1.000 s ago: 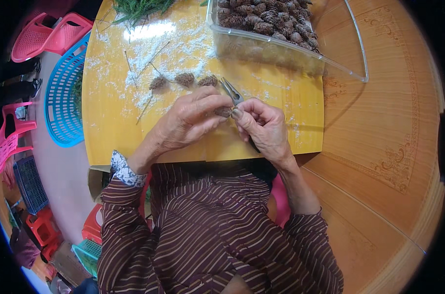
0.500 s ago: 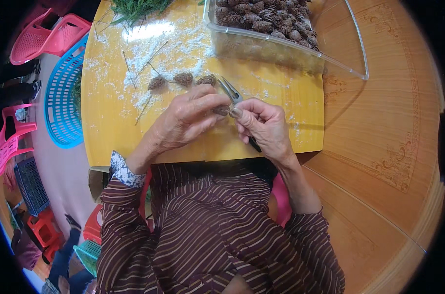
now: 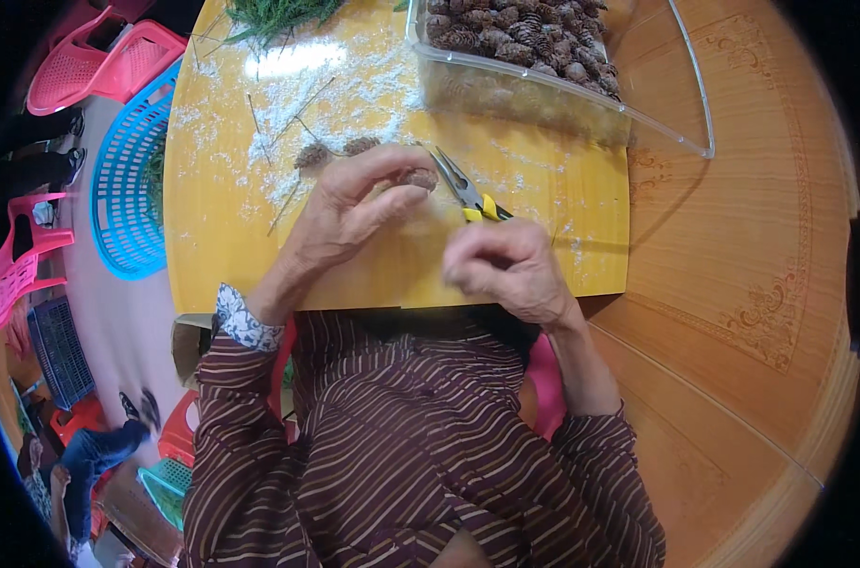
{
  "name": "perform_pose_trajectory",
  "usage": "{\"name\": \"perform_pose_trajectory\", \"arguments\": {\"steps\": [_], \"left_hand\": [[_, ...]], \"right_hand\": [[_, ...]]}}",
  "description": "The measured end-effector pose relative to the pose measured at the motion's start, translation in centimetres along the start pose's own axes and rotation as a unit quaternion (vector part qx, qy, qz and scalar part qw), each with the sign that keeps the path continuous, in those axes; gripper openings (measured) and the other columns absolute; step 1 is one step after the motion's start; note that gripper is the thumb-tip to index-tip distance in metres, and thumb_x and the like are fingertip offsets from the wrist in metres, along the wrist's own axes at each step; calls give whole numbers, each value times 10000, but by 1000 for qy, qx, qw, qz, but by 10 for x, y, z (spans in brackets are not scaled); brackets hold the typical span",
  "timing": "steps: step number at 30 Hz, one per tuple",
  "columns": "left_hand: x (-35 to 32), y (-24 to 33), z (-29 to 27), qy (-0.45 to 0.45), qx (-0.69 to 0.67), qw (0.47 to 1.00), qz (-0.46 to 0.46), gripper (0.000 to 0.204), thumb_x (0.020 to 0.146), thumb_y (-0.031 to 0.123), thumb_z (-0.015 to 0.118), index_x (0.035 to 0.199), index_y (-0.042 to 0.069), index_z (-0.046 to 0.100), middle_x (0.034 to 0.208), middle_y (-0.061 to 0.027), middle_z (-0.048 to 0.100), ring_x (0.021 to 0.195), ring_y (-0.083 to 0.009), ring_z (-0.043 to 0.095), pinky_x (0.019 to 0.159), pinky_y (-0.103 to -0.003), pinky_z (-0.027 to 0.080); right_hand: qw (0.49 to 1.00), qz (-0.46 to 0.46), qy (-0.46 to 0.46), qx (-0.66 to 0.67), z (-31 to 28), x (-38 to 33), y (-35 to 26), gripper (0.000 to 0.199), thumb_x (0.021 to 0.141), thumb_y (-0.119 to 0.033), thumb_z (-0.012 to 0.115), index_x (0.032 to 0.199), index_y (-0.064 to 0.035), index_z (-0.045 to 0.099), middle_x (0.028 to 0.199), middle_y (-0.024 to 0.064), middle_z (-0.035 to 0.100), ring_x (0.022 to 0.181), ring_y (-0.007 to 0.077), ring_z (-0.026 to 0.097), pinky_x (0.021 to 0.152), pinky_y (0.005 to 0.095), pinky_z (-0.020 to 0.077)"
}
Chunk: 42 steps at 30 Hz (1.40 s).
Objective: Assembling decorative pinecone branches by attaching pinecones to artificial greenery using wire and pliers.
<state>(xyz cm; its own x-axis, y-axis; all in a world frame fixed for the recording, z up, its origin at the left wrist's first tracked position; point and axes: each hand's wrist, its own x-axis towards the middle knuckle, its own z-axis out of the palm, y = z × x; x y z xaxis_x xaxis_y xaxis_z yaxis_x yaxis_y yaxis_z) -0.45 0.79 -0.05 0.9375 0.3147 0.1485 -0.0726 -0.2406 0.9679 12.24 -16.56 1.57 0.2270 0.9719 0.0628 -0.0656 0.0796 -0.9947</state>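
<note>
While left hand [image 3: 354,204] pinches a scaly brown pinecone [image 3: 418,178], right hand [image 3: 515,273] curls by the yellow bench's [image 3: 392,282] near edge, can't tell if empty

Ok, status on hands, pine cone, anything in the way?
Left hand holding pine cone. Right hand blurred, grip unclear. Pliers on table, close by both hands.

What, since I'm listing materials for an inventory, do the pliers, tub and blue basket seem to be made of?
Pliers: probably steel, by the grey metallic sheen; yellow-and-black handles could be plastic or rubber.
Tub: likely clear plastic, smooth, judging by its see-through walls.
Basket: apparently smooth moulded plastic, from the even blue colour and regular slots.
</note>
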Motion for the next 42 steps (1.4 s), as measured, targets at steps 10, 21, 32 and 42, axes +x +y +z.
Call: {"name": "perform_pose_trajectory", "arguments": {"steps": [10, 21, 32, 42], "left_hand": [[-2, -13, -3, 15, -269, 955, -120, 317, 864, 68, 615, 1177, 36, 575, 1030, -44, 610, 922, -124, 594, 821, -258, 487], [-3, -1, 14, -13, -311, 939, -148, 256, 908, 131, 568, 1133, 11, 543, 1042, -40, 587, 960, -118, 569, 852, -266, 461], [2, 0, 8, -13, -267, 962, -52, 264, 934, 220, 526, 1097, 13, 543, 1083, -83, 577, 990, -163, 575, 898, -315, 446], [1, 3, 9, -29, -245, 968, -41, 304, 929, 233, 521, 1137, 11, 532, 1114, -83, 569, 1087, -178, 530, 963, -331, 411]], "right_hand": [[998, 20, 66, 5, 5, 1, 5, 108, 844, -18, 645, 945, -3, 680, 821, 19, 644, 704, 84, 559, 628, 224, 450], [983, -4, 157, -94, 12, 4, 12, 154, 878, -51, 629, 1020, 1, 659, 914, 17, 646, 801, 67, 558, 733, 197, 458], [979, 35, 194, -58, 9, 2, 8, 142, 874, -41, 633, 1008, -4, 663, 811, -28, 609, 716, 34, 518, 618, 172, 424], [980, 42, 187, -52, 11, 2, 8, 115, 877, -70, 639, 974, -19, 675, 754, -34, 592, 653, 19, 496, 540, 161, 383]]}}
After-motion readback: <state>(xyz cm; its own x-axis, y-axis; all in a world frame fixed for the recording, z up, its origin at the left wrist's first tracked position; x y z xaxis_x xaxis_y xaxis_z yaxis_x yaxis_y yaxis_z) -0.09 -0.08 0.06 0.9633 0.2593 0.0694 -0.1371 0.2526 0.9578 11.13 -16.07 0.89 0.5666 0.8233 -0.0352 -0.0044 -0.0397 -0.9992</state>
